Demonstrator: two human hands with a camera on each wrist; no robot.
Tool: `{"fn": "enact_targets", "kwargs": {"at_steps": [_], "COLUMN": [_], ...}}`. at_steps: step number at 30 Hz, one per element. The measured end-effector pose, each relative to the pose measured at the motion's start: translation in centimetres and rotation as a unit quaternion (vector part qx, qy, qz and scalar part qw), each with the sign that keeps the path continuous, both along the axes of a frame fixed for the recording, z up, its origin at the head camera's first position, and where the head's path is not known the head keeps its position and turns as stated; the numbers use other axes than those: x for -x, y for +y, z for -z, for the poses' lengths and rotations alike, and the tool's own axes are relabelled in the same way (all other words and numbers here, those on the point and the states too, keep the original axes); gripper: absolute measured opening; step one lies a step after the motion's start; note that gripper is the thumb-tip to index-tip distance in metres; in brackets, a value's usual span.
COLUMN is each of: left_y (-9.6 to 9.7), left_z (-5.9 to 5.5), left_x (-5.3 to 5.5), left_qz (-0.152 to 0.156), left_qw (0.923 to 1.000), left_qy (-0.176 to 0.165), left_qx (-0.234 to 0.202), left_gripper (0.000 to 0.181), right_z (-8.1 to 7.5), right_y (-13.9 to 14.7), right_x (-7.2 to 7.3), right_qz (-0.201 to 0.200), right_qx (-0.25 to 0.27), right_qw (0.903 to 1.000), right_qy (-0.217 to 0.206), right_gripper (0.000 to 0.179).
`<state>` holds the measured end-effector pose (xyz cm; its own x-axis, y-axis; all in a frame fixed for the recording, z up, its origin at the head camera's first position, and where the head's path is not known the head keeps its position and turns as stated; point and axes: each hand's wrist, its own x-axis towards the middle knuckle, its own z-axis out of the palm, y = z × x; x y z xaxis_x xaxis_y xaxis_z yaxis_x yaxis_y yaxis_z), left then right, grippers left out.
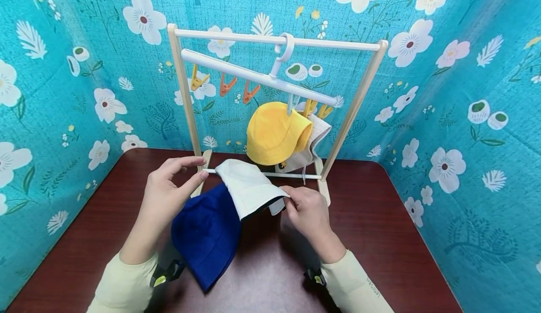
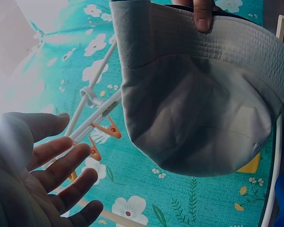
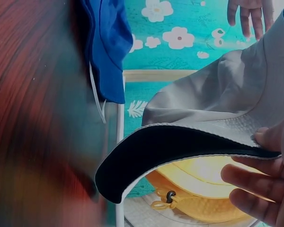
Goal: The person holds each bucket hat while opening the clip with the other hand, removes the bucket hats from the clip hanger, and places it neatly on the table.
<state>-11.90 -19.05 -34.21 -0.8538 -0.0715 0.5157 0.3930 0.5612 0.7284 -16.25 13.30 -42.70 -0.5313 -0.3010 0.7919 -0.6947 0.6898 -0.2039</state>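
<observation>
My right hand (image 1: 307, 212) pinches the brim of a white bucket hat (image 1: 253, 186), thumb on the outside; the right wrist view shows the hat's dark lining (image 3: 146, 146). To the left of the hat's crown, my left hand (image 1: 169, 186) is held up with fingers apart and holds nothing. In the left wrist view its fingers (image 2: 71, 165) are spread beside the white hat. A dark blue bucket hat (image 1: 209, 233) lies on the table below the left hand, partly behind the white hat.
A wooden rack (image 1: 355, 111) carries a tilted white hanger (image 1: 253, 74). From clips on its right side hang a yellow hat (image 1: 272, 134) and a beige hat (image 1: 302, 158). Orange clips (image 1: 227, 86) and a yellow clip (image 1: 197, 79) hang on its left. Flowered cloth surrounds the dark table (image 1: 380, 256).
</observation>
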Motion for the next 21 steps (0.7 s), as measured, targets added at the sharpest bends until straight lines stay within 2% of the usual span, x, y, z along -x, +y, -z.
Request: {"fn": "enact_targets", "kwargs": {"at_steps": [6, 21], "left_y": [-0.07, -0.04], "left_z": [-0.04, 0.02], "left_x": [-0.08, -0.01], "left_qz": [-0.001, -0.001], "left_qw": [1.0, 0.9999], "left_qy": [-0.005, -0.015], "left_qx": [0.0, -0.002], "left_gripper": [0.031, 0.031], "right_z": [-0.04, 0.61], "right_y": [-0.27, -0.73], "right_x": [-0.18, -0.09], "right_qz": [-0.012, -0.039], "right_qx": [-0.015, -0.036], "right_qw": [0.9998, 0.9976], "right_qy": [-0.001, 0.044], "right_gripper": [0.028, 0.029]}}
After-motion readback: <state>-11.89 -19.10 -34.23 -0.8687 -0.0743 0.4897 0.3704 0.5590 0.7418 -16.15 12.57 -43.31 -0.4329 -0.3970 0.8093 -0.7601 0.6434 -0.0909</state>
